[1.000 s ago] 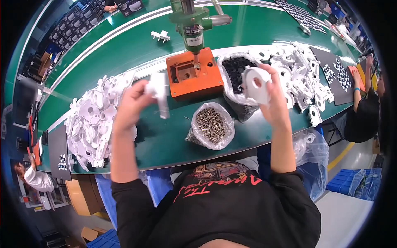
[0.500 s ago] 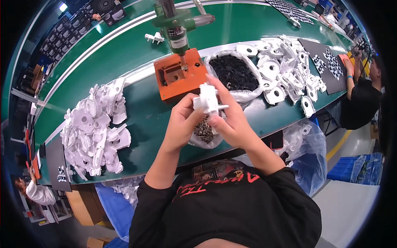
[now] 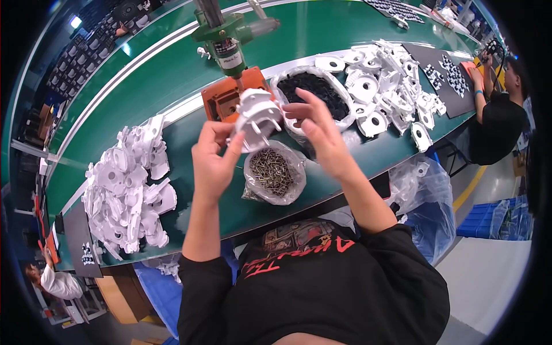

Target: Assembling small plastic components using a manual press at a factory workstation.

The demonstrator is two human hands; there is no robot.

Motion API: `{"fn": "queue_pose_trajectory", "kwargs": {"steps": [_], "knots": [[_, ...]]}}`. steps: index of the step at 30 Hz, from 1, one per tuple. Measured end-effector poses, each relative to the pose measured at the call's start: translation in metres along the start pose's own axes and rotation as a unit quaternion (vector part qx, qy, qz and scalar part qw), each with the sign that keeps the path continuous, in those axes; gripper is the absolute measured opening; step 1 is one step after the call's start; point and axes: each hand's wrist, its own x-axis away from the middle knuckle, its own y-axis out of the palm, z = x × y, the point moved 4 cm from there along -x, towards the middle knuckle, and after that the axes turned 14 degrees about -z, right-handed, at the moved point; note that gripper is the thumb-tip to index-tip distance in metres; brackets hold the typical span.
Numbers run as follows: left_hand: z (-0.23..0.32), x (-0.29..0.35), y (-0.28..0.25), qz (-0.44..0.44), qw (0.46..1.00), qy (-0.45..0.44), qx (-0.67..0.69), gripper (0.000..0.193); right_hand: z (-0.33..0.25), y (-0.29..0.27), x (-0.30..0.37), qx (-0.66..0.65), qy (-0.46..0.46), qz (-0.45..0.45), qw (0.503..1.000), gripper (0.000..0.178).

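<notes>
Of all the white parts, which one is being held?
The white part in the left hand, above the bag of metal pieces; those in the left heap and right heap lie untouched.

One white part (image 3: 260, 115) held, two heaps of the same kind, two bags, one press.
Two bare hands, one left hand (image 3: 213, 167) and one right hand (image 3: 328, 146); one green press (image 3: 227, 31); one orange block (image 3: 214, 96); two clear bags, one (image 3: 344, 123) with black pieces (image 3: 322, 95) and one nearer (image 3: 298, 179) with metal pins (image 3: 270, 172), each too many to count; two white heaps, left (image 3: 123, 184) and right (image 3: 391, 100), dozens of overlapping parts; two loose white parts, far middle (image 3: 204, 53) and far right (image 3: 399, 23); three dark mats, near left (image 3: 76, 230), right (image 3: 451, 99) and far right (image 3: 379, 7); two co-workers, left (image 3: 60, 284) and right (image 3: 503, 126); one table (image 3: 184, 146).
</notes>
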Motion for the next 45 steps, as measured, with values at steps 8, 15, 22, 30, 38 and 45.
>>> {"fn": "queue_pose_trajectory", "kwargs": {"steps": [8,15,22,30,38,45], "knots": [[-0.039,-0.051,-0.046,-0.075,0.822,0.091,-0.558,0.020,0.006,-0.074,0.005,0.029,0.029,0.113,0.993,0.027],[-0.059,-0.063,-0.038,-0.093,0.776,0.147,-0.607,0.017,0.036,-0.095,0.006,0.040,0.102,0.090,0.990,0.022],[-0.052,-0.065,-0.035,-0.143,0.757,0.152,-0.619,0.017,0.039,-0.093,0.000,0.031,0.114,0.073,0.990,0.021],[-0.043,-0.068,-0.024,-0.164,0.706,0.111,-0.680,0.025,0.037,-0.097,0.006,0.036,0.121,0.072,0.989,0.021],[-0.059,-0.073,-0.018,-0.146,0.724,0.127,-0.662,0.018,0.038,-0.097,0.004,0.034,0.128,0.080,0.988,0.021],[-0.075,-0.066,-0.011,-0.145,0.756,0.073,-0.634,0.015,0.036,-0.089,-0.023,0.222,0.097,0.091,0.966,0.019]]}}
